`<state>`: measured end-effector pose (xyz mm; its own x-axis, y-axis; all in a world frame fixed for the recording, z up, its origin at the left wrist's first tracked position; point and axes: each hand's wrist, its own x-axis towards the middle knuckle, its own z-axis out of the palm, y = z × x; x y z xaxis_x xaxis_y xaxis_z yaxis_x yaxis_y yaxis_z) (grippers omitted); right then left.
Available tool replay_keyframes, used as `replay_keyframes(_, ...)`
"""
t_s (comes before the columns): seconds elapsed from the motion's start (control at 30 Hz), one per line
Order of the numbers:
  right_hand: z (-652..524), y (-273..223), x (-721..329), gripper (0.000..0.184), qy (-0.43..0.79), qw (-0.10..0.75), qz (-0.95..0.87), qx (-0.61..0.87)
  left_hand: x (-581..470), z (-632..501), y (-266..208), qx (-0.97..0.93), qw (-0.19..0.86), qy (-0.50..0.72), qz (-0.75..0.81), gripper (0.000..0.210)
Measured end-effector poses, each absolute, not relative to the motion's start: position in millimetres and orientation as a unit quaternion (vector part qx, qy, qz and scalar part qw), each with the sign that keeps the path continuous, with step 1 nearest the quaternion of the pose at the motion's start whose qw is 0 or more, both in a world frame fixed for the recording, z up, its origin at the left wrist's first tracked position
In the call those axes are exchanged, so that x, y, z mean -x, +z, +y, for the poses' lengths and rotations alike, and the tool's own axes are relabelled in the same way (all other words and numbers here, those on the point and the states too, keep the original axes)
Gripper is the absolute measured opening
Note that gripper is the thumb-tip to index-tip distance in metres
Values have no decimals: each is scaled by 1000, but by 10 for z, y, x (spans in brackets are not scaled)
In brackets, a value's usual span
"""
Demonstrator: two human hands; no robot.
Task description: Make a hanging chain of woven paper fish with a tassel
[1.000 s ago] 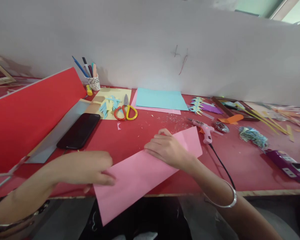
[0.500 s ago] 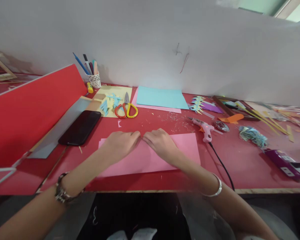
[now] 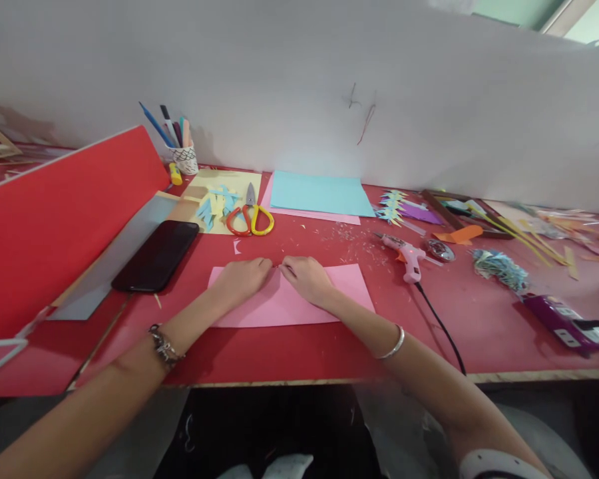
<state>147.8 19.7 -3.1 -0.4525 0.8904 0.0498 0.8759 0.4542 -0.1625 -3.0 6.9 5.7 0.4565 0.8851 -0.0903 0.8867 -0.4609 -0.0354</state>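
A pink sheet of paper [image 3: 289,307] lies on the red table before me. My left hand [image 3: 243,277] is closed at its far edge, fingers curled and pinching the paper near the middle. Close beside it, my right hand [image 3: 307,278] pinches the same edge, thumb and fingertips pressed together. A small gap separates the two hands. The paper's far edge is partly hidden under my fingers. Beyond my hands lie scissors [image 3: 251,216] with one red and one yellow handle, next to cut blue and yellow paper strips [image 3: 214,205].
A black phone [image 3: 156,256] lies at left beside a red board [image 3: 70,219]. Light blue sheets [image 3: 322,194] rest by the wall. To the right are a pink glue gun [image 3: 406,256] with its cord, a tape-like clear item [image 3: 439,250] and a purple power strip [image 3: 564,322].
The pink paper's near edge has moved away from the table's front edge, and the sheet looks narrower. Both hands remain pinched at the far edge, slightly shifted left.
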Motion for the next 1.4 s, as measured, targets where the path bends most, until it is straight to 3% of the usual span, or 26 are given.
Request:
replay_keyframes(0.5,233,-36,-1951,28,54,49,-805,588,244,127,-51,-832,27,-12,554,26)
replay_keyframes(0.73,229,-38,-1952,27,44,42,-802,595,501,205,48,-799,-22,-41,599,28)
replay_keyframes(0.9,225,-32,-1941,26,38,37,-802,595,208,69,144,-863,-40,-12,504,30)
replay_keyframes(1.07,226,-35,-1945,27,32,38,-808,587,-274,-286,-21,-954,103,29,280,40)
replay_keyframes(1.17,232,-41,-1950,27,31,40,-812,582,-235,-395,-86,-946,140,7,292,51)
replay_keyframes(1.4,241,-51,-1963,27,38,42,-812,581,348,-469,-63,-931,137,-13,339,53)
